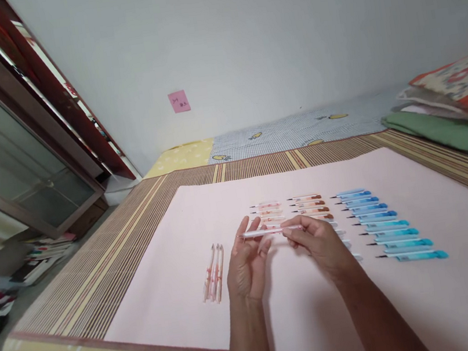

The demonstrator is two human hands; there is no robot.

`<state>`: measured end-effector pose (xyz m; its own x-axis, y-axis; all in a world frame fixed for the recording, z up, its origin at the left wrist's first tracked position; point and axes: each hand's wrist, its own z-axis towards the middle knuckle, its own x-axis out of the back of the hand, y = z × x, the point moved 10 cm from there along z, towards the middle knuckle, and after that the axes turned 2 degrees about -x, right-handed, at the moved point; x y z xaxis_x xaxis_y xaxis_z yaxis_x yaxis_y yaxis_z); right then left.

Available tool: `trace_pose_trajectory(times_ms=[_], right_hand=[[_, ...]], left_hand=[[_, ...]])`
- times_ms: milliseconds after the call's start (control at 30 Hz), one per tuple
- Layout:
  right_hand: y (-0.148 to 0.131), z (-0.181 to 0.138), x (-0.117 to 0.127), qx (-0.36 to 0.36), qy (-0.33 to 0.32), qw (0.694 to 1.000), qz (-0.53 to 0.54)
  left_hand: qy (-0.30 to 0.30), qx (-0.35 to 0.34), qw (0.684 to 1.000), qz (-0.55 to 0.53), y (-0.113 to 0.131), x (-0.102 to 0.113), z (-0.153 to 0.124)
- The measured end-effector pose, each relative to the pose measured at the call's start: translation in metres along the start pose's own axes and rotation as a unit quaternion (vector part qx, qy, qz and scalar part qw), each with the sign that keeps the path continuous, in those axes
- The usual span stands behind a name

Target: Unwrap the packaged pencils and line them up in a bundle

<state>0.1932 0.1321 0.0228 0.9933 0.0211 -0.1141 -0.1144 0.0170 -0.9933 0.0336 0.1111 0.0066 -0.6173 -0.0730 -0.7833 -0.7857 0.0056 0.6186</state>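
Held level above the pink sheet [163, 291] is a slim white and pink pen [264, 232], its thin tip pointing left. The thumb and fingers of my right hand [316, 240] pinch its right end. My left hand [247, 264] is palm up with fingers apart, and the pen crosses in front of them; whether it rests on them I cannot tell. Left of that hand lies a small group of pale pens [213, 273], side by side. Beyond my hands are a column of pink pens [268, 205] and one of brown-ended pens [308, 204], partly hidden by my hands.
A slanting column of blue pens [393, 225] lies on the right of the sheet. Beneath the sheet is a striped mat [109, 253]. Folded cloths [451, 131] are stacked at the far right. A pink note [179, 101] is on the wall; a glass-panelled door [5, 145] stands left.
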Motion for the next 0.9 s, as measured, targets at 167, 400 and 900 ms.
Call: trace_pose_trajectory(times_ms=[167, 400, 900], right_hand=[[0.001, 0.0, 0.0, -0.007, 0.003, 1.0, -0.011], [0.006, 0.001, -0.002, -0.02, -0.001, 0.999, 0.035], [0.007, 0.0, -0.005, -0.029, -0.019, 0.998, 0.044]], left_hand=[[0.097, -0.013, 0.993, 0.061, -0.007, 0.022, 0.003], [0.028, -0.021, 0.999, 0.02, 0.001, 0.005, 0.002], [0.033, -0.045, 0.997, 0.048, 0.006, 0.004, 0.001]])
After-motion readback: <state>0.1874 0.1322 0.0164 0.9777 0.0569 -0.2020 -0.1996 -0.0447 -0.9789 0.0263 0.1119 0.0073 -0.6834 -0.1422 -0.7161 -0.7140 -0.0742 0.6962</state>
